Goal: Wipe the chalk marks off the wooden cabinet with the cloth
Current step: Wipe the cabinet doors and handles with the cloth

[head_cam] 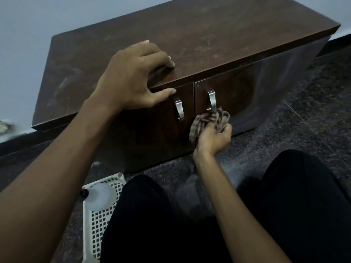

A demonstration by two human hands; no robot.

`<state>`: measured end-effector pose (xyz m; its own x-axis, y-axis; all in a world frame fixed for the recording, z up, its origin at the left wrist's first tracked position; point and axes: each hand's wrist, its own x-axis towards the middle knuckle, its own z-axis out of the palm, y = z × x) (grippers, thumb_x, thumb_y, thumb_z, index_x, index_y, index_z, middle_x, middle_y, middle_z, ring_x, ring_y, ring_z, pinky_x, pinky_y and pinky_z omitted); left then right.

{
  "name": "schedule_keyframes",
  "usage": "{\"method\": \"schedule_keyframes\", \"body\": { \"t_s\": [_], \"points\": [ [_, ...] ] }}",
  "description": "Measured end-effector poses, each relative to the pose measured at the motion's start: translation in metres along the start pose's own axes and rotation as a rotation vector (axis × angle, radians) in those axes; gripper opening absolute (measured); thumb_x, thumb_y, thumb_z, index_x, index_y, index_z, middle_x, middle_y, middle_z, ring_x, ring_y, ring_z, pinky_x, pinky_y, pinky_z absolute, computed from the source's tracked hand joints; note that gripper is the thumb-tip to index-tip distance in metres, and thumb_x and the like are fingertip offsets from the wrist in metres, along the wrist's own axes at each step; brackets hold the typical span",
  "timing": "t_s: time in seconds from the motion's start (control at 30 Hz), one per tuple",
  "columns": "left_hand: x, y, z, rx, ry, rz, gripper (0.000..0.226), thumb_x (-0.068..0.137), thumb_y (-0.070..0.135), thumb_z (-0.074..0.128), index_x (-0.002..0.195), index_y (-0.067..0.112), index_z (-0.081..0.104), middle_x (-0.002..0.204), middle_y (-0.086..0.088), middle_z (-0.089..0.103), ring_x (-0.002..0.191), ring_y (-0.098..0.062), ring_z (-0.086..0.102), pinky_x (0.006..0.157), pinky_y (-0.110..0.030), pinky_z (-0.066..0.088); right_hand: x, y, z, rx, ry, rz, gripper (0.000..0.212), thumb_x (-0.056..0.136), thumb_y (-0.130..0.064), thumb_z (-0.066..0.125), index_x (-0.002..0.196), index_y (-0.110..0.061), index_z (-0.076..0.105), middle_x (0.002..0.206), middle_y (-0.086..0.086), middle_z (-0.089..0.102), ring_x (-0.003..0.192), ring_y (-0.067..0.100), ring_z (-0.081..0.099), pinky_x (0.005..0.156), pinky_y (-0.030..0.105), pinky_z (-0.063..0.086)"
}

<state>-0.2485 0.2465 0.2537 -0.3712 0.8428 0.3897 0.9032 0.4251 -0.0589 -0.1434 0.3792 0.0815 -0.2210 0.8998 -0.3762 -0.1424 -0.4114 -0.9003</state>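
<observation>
A low dark wooden cabinet [209, 31] with two doors and metal handles stands against the wall. Faint pale smears show on its top at the left and near the middle. My left hand [131, 76] grips the front edge of the top, fingers on the top and thumb on the left door. My right hand [213, 138] holds a bunched striped cloth [209, 119] against the right door, just below the right handle [211, 100]. Faint cloudy marks show on the right door.
A white perforated plastic basket [100, 221] with a translucent bottle [100, 195] in it sits on the dark speckled floor at lower left. My knees in black trousers fill the bottom. The left door handle [179, 111] is next to the cloth.
</observation>
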Motion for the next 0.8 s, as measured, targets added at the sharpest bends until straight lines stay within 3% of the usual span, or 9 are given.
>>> {"method": "schedule_keyframes", "body": {
  "t_s": [0.13, 0.27, 0.37, 0.43, 0.6, 0.7, 0.8],
  "points": [
    [-0.001, 0.001, 0.000, 0.005, -0.005, 0.001, 0.053, 0.087, 0.053, 0.071, 0.123, 0.013, 0.069, 0.119, -0.009, 0.069, 0.108, -0.029, 0.066, 0.116, -0.048, 0.043, -0.016, 0.030, -0.012, -0.112, -0.176, 0.022, 0.004, 0.097, -0.011, 0.062, 0.094, -0.008, 0.061, 0.086, 0.004, 0.067, 0.074, 0.011, 0.062, 0.063, 0.025, 0.054],
    [-0.001, 0.003, -0.001, 0.001, 0.005, 0.005, 0.051, 0.088, 0.050, 0.073, 0.122, 0.012, 0.070, 0.119, -0.009, 0.069, 0.108, -0.029, 0.067, 0.115, -0.048, 0.044, -0.001, 0.027, -0.020, -0.158, -0.135, 0.103, 0.012, 0.097, -0.014, 0.063, 0.086, -0.014, 0.058, 0.076, -0.005, 0.062, 0.073, 0.012, 0.060, 0.058, 0.018, 0.048],
    [-0.001, 0.003, -0.002, -0.004, 0.003, 0.004, 0.051, 0.088, 0.050, 0.073, 0.121, 0.012, 0.070, 0.118, -0.009, 0.069, 0.109, -0.029, 0.067, 0.112, -0.049, 0.046, -0.009, 0.006, -0.024, -0.156, -0.222, 0.018, 0.023, 0.095, -0.025, 0.067, 0.078, -0.016, 0.054, 0.071, -0.005, 0.059, 0.066, 0.007, 0.055, 0.058, 0.022, 0.050],
    [-0.001, 0.003, -0.002, 0.000, -0.006, -0.004, 0.051, 0.088, 0.051, 0.073, 0.122, 0.012, 0.070, 0.118, -0.009, 0.069, 0.109, -0.029, 0.067, 0.110, -0.050, 0.047, -0.022, -0.008, -0.022, -0.077, -0.315, 0.039, 0.019, 0.095, -0.024, 0.067, 0.083, -0.013, 0.058, 0.076, -0.001, 0.064, 0.070, 0.009, 0.060, 0.063, 0.026, 0.055],
    [-0.001, 0.004, -0.001, -0.012, 0.004, -0.007, 0.051, 0.087, 0.049, 0.075, 0.120, 0.011, 0.070, 0.117, -0.009, 0.070, 0.110, -0.029, 0.068, 0.114, -0.048, 0.044, -0.039, -0.042, -0.005, 0.204, -0.296, 0.367, 0.012, 0.095, -0.017, 0.068, 0.101, -0.008, 0.067, 0.090, 0.006, 0.075, 0.079, 0.015, 0.073, 0.066, 0.025, 0.058],
    [-0.001, 0.005, -0.002, -0.019, 0.002, -0.006, 0.050, 0.087, 0.048, 0.075, 0.119, 0.009, 0.071, 0.118, -0.010, 0.070, 0.111, -0.029, 0.068, 0.116, -0.048, 0.043, -0.042, -0.051, 0.002, 0.298, -0.265, 0.578, 0.023, 0.090, -0.015, 0.072, 0.111, -0.004, 0.068, 0.098, 0.014, 0.075, 0.083, 0.022, 0.075, 0.067, 0.032, 0.062],
    [-0.002, 0.006, -0.002, -0.026, 0.006, -0.001, 0.049, 0.087, 0.045, 0.077, 0.119, 0.009, 0.071, 0.118, -0.010, 0.071, 0.111, -0.029, 0.069, 0.116, -0.048, 0.043, -0.045, -0.054, 0.006, 0.319, -0.242, 0.651, 0.030, 0.087, -0.018, 0.076, 0.111, -0.002, 0.070, 0.097, 0.015, 0.076, 0.083, 0.025, 0.075, 0.075, 0.044, 0.062]
  ]
}}
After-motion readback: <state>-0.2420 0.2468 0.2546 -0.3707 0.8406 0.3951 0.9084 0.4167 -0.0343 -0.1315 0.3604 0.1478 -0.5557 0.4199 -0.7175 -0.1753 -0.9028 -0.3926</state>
